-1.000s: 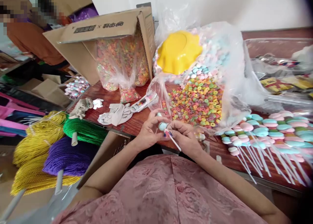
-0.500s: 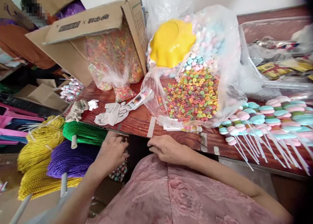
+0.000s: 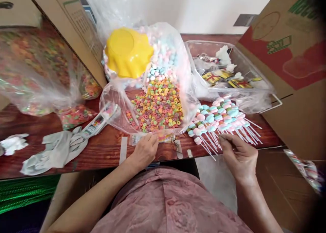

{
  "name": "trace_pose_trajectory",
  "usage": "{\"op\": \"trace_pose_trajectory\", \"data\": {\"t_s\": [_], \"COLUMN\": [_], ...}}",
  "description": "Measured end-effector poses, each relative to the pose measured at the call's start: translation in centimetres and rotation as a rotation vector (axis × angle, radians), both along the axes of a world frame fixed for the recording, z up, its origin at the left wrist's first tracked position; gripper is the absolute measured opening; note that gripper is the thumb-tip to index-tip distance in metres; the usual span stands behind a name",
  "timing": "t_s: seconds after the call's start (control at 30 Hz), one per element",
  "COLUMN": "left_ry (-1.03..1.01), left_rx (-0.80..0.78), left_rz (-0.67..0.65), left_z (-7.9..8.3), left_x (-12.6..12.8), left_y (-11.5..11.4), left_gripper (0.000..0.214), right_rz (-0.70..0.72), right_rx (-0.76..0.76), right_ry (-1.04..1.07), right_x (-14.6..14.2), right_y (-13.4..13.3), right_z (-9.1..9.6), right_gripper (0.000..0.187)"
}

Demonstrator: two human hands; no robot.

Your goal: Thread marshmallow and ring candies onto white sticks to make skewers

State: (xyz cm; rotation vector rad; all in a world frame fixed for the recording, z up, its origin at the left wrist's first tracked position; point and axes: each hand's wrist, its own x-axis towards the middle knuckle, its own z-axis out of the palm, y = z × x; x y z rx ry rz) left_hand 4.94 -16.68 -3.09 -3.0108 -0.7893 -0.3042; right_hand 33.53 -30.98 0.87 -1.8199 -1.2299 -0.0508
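Right hand [image 3: 239, 156] sits at the stick ends of the pile of pink-and-blue candy skewers [image 3: 221, 119] on the dark wooden worktop [image 3: 102, 151], fingers narrow, grip unclear. Left hand [image 3: 144, 150] rests curled against the clear plastic bag of coloured rings [image 3: 121, 119]; can't tell if it holds anything.

Candy-ring bag [image 3: 158, 105] at table [image 3: 107, 151] centre, bowl [image 3: 127, 53] behind it, stick candies [image 3: 219, 119] right, gloves [image 3: 58, 151] left.
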Motion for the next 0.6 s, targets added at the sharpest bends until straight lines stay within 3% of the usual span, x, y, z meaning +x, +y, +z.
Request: {"op": "trace_pose_trajectory", "data": {"t_s": [0.13,0.3,0.5,0.6], "left_ry": [-0.17,-0.251,-0.245,-0.343], "left_rx": [0.086,0.033,-0.039,-0.047], "left_rz": [-0.03,0.018,0.121,0.16], "left_z": [-0.9,-0.9,-0.5,-0.6], "left_x": [-0.6,-0.8,-0.9,-1.2], "left_y": [0.0,-0.4,-0.6,-0.1], "left_gripper": [0.02,0.022,0.021,0.022], "right_rz": [-0.074,-0.154,-0.166,-0.274], "right_rx": [-0.069,-0.272,-0.492,-0.437], "right_ry": [-0.311,-0.625,-0.726,-0.61], "right_x": [-0.4,-1.0,-0.5,-0.2], "right_y": [1.1,3.0,4.1,4.6], "right_z": [0.1,1.7,0.2,-0.8], "right_gripper": [0.015,0.028,0.033,0.039]}}
